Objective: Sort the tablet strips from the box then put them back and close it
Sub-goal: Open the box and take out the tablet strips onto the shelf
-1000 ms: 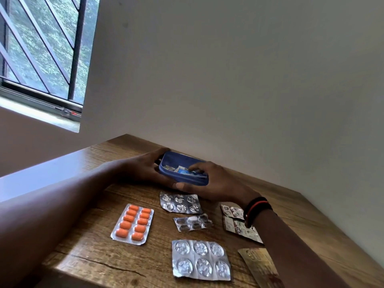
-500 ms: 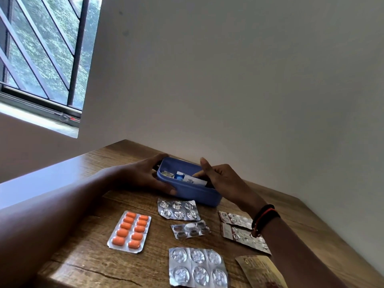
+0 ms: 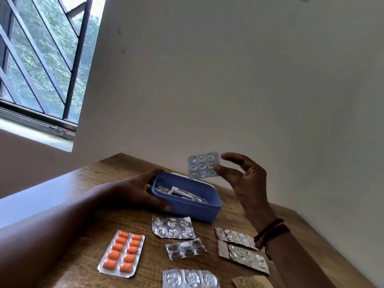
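Head view, one entry.

Step in hand: emptying stage of the sort. By my reading one more strip is on its way from box to table; putting back and closing are not yet begun.

Right hand (image 3: 245, 179): raised above the far right side of the box. The grip is thumb and forefinger pinched on the right edge of a silver strip (image 3: 204, 164); the other fingers are spread loose. The strip stands nearly upright in the air, blisters facing the camera, clear of the box rim.

Left hand (image 3: 145, 191): wrapped around the left end of the blue box (image 3: 193, 209), fingers behind, thumb on the front wall, bracing it on the table (image 3: 87, 254).

Box contents: a small white tube (image 3: 182, 192) and at least one more foil strip; the rest is hidden by the near wall. Something white behind the box may be the lid; I cannot tell.

On the table, in front of the box:
- orange tablet strip (image 3: 122, 254), left;
- foil strip (image 3: 173, 227), just beside the box front;
- small cut strip (image 3: 185, 248), below it;
- two long strips (image 3: 239, 245), right, side by side, partly under the right wrist;
- large-blister strip (image 3: 190, 278), nearest edge;
- tan packet (image 3: 251, 282), bottom right, cut off by the frame.

Next move, as judged: carry the held strip down to a bare patch or beside a matching strip, lay it flat, then reach back into the box.
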### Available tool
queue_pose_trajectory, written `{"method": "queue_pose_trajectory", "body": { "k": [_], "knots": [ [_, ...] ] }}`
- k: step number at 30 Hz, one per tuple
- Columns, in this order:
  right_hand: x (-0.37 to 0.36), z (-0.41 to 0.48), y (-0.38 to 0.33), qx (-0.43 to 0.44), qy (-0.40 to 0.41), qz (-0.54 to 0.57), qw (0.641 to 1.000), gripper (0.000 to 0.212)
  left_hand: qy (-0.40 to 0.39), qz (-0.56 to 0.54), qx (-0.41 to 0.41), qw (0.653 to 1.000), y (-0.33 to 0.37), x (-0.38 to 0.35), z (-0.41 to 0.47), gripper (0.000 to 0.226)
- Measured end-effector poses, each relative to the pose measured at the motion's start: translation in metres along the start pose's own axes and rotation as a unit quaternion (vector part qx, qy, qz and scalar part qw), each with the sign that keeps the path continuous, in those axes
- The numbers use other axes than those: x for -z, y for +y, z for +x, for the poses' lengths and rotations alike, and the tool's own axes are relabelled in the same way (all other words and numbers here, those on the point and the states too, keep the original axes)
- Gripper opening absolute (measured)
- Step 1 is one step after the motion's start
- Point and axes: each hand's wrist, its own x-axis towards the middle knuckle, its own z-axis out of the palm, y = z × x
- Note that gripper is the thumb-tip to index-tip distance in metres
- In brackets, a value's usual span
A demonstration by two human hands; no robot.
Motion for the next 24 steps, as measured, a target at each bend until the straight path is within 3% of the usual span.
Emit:
{"method": "queue_pose_trajectory", "body": {
  "k": [3,8,15,17,20,24],
  "knots": [
    [0.006,0.004,-0.003,0.010,0.016,0.053,0.998,0.037,-0.003,0.007,0.000,1.000,0.001,0.000,-0.001,0.112],
    [0.009,0.003,-0.003,0.027,0.019,0.041,0.999,0.039,-0.001,0.012,0.008,1.000,0.000,0.000,0.000,0.118],
    [0.011,0.003,-0.001,0.105,-0.012,-0.130,0.986,0.040,-0.002,0.003,0.002,1.000,-0.002,-0.001,0.002,0.099],
    [0.014,0.003,0.002,0.170,-0.025,-0.205,0.964,0.039,-0.001,0.003,0.002,1.000,-0.002,-0.001,0.002,0.095],
    [0.020,0.003,0.006,0.289,-0.054,-0.317,0.902,0.025,-0.004,0.001,0.002,1.000,0.002,-0.002,0.000,0.088],
    [0.029,0.001,0.009,0.343,-0.078,-0.390,0.851,0.019,0.000,0.010,0.001,1.000,0.000,-0.001,0.001,0.098]
  ]
}}
